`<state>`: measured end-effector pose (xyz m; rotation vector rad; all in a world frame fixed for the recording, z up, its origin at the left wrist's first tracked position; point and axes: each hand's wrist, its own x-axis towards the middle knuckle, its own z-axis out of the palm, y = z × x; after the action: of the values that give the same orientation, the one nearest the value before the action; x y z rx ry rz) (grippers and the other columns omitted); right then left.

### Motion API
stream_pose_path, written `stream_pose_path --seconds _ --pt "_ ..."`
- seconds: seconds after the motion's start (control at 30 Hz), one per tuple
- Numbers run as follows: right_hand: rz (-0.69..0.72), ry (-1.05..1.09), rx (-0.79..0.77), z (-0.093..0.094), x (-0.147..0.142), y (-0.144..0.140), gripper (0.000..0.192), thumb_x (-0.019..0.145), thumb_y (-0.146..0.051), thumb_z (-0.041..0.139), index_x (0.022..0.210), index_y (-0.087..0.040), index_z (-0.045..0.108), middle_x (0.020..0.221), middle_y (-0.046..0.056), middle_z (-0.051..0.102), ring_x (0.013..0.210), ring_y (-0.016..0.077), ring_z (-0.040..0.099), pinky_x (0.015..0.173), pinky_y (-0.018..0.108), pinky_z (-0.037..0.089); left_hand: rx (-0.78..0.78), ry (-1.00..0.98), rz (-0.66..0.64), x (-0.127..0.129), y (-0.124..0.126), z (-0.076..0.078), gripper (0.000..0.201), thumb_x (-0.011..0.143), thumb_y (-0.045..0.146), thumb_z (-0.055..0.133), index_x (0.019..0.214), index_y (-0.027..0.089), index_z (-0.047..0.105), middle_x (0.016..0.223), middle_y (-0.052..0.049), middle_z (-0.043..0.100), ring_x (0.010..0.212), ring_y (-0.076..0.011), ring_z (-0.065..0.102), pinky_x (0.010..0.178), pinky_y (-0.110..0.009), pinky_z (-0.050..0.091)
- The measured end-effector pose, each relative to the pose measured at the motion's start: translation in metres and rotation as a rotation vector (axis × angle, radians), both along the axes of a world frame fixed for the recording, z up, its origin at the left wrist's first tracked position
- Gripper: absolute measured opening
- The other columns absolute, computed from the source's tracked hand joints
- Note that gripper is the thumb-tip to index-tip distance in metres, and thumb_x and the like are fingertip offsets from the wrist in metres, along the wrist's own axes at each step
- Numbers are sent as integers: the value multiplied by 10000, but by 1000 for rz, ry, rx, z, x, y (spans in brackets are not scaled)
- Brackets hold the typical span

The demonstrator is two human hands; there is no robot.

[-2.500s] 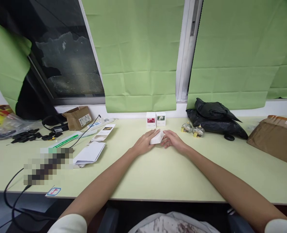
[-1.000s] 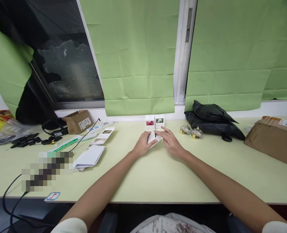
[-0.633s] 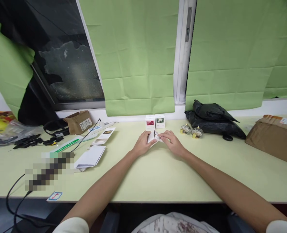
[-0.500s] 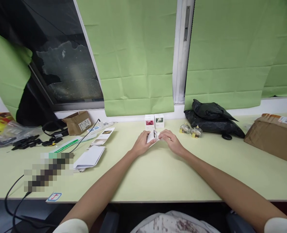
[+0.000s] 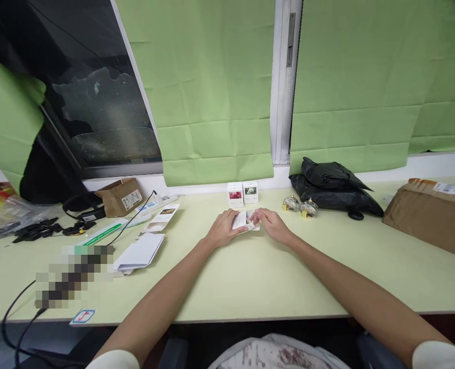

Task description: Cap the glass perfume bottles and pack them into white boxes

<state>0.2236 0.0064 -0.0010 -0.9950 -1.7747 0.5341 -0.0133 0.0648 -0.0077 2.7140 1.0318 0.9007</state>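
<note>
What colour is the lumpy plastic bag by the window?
Black: the lumpy plastic bag, seen best in the head view.

Table (image 5: 250, 277) bearing two printed boxes (image 5: 242, 193), two glass bottles (image 5: 299, 206), black bags (image 5: 333, 187), cardboard parcels (image 5: 429, 215), and leaflets (image 5: 140, 251).

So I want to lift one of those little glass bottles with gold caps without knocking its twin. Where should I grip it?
Probably take the right glass bottle by its gold cap, coming from above or from its free right side. The left bottle stands close beside it and the black bag lies right behind, so sideways room there looks tight.
</note>
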Motion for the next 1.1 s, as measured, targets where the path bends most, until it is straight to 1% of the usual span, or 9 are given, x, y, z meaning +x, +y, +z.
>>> stream_pose_path --seconds 0.1,0.17,0.27,0.37,0.47,0.6,0.83,1.0,1.1 --pt "-29 45 -167 -14 -3 10 364 1016 -491 493 818 -215 624 828 18 688 777 187 633 788 328 498 57 27 -10 2 -2 0 635 904 716 629 1319 237 584 1225 -102 635 1117 -307 590 982 -468 450" --pt "-85 82 -237 -25 -5 17 231 926 -443 638 903 -222 574 824 -15 661 717 165 615 698 292 488 99 36 -4 4 -4 0 684 874 745 643 1329 239 577 1240 -111 625 1137 -318 577 995 -479 442" --pt "-143 161 -380 -38 -8 25 305 853 -384 719 1012 -236 504 750 -52 641 647 156 627 623 265 476 145 63 2 5 -6 0 753 836 776 659 1361 247 556 1275 -127 608 1169 -339 558 1012 -498 431" --pt "-136 275 -487 -42 -8 28 365 820 -387 752 1005 -245 472 665 -70 625 577 158 623 575 261 479 177 83 -5 6 -8 0 776 829 778 662 1387 255 536 1307 -139 594 1182 -351 551 1026 -508 422" --pt "-106 302 -502 -39 -8 28 312 812 -388 748 927 -230 505 668 -44 648 561 146 611 554 253 479 191 88 -8 7 -9 1 777 836 773 658 1397 252 530 1314 -144 589 1167 -353 555 1018 -511 425" --pt "-113 201 -532 -33 -4 31 253 811 -362 744 783 -208 546 559 -34 613 485 122 544 499 231 419 153 90 -22 9 -7 2 742 844 762 663 1389 271 557 1279 -129 592 1148 -337 566 1010 -498 434" --pt "-323 -52 -587 -24 38 41 144 789 -231 705 752 -204 569 454 -39 582 383 108 438 441 225 270 118 126 43 -2 9 0 728 809 801 664 1305 268 644 1199 -116 597 1119 -334 569 1009 -509 436" --pt "-460 -240 -547 -17 66 42 110 768 -133 675 687 -184 620 467 -8 588 470 142 519 518 252 308 66 132 57 -18 17 6 702 810 809 651 1260 271 675 1207 -117 612 1125 -331 579 1031 -501 432" --pt "-525 -311 -506 -17 73 43 60 768 -125 684 730 -168 669 558 26 648 572 173 595 563 261 341 67 109 96 -26 19 13 691 811 797 662 1248 263 683 1215 -121 625 1142 -334 585 1059 -501 417"
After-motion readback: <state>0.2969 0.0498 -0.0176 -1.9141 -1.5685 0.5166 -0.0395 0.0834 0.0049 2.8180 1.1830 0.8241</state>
